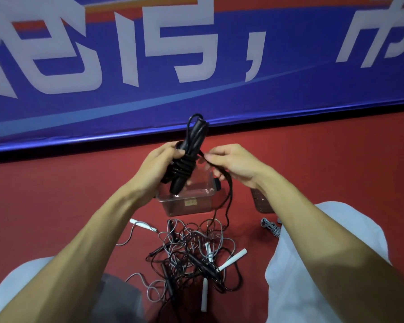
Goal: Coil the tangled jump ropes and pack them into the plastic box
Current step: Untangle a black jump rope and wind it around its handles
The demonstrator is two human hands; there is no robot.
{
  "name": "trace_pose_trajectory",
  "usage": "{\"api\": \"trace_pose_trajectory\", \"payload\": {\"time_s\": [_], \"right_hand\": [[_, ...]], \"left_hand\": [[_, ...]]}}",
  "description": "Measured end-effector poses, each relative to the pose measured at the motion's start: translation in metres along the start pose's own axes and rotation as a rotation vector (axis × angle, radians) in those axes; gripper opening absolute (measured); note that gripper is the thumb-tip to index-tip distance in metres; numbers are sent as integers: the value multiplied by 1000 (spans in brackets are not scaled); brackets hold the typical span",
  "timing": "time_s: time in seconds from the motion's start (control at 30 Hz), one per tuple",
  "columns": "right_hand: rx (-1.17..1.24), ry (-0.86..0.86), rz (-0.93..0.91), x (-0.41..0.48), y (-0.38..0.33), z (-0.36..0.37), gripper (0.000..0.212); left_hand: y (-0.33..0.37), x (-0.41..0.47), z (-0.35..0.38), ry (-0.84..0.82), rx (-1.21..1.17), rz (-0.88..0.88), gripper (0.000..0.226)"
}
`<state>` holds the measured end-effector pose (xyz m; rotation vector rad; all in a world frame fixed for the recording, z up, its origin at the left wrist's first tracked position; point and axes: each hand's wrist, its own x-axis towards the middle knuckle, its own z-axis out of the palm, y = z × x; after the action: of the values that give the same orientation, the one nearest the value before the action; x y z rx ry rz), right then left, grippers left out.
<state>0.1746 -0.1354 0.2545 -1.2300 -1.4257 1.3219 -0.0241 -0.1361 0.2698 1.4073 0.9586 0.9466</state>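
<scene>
Gripping the black rope bundle (184, 163) in your left hand (158, 167), you hold its long axis upright over the plastic box (189, 207); your right hand (233, 164) pinches the loose tail (230, 194) (the tangle (191, 257) lies nearer you).

Floor under me: a flat matte red floor covering (56, 194), uniform in colour, running up to the banner ahead. A broad blue fabric banner (289, 73) spans the full width in front of me, printed with large white block characters (131, 43), a pale blue diagonal stripe (149, 99) below them and an orange-red band (28, 26) at upper left. Its lower edge is a glossy blue hem (313, 107) meeting the floor; light is soft and even, with a sheen only along that hem.
</scene>
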Motion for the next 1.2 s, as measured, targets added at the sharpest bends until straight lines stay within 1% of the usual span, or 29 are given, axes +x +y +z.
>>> {"api": "trace_pose_trajectory", "payload": {"time_s": [0.07, 0.13, 0.23, 0.27, 0.37, 0.43, 0.5, 0.57, 0.63, 0.7, 0.77, 0.87, 0.97, 1.03, 1.07, 1.1, 1.13, 1.2], "right_hand": [[-46, -45, -18, 0, 0, 5, 13], [-98, -75, -12, -1, -2, 7, 12], [-212, -115, 39, -2, -4, 9, 29], [-245, -121, 65, -3, -4, 9, 30], [-328, -145, 181, -6, -5, 5, 17], [-432, -182, 249, -7, -4, 2, 14], [-537, -231, 260, -8, -1, -1, 14], [-637, -277, 227, -8, 0, -3, 10], [-732, -311, 146, -8, -1, -1, 4], [-901, -321, 10, -7, -2, 2, 17], [-1004, -319, -83, -7, -2, 7, 31], [-1029, -296, -253, -9, -1, 18, 29], [-1129, -210, -494, -12, -1, 21, 28], [-1204, -120, -627, -14, -2, 19, 45], [-1216, -77, -691, -14, -3, 18, 51], [-1213, -39, -755, -15, -3, 18, 52], [-1197, -4, -811, -15, -2, 18, 50], [-1119, 82, -879, -14, -1, 20, 34]], "left_hand": [[1, 2, -1, 73, -98, -23, 39], [1, 2, -3, 99, -100, -30, 46], [2, -1, -2, 87, -23, -20, 32], [2, -1, -1, 88, 0, -25, 27], [-1, 0, -3, 105, 53, -39, 20], [-2, 3, -7, 132, 74, -33, 18], [-5, 5, -10, 147, 124, -7, 18], [-9, 7, -12, 153, 209, 9, 22], [-14, 9, -15, 163, 311, 11, 26], [-19, 10, -20, 187, 498, 41, 30], [-24, 12, -25, 205, 687, 66, 36], [-29, 12, -26, 210, 835, 53, 41], [-28, 12, -25, 199, 930, 71, 40], [-26, 10, -21, 143, 1054, 89, 38], [-24, 8, -20, 101, 1140, 90, 37], [-23, 7, -17, 63, 1229, 92, 35], [-23, 7, -16, 32, 1315, 93, 33], [-22, 5, -14, -18, 1439, 103, 30]]}}
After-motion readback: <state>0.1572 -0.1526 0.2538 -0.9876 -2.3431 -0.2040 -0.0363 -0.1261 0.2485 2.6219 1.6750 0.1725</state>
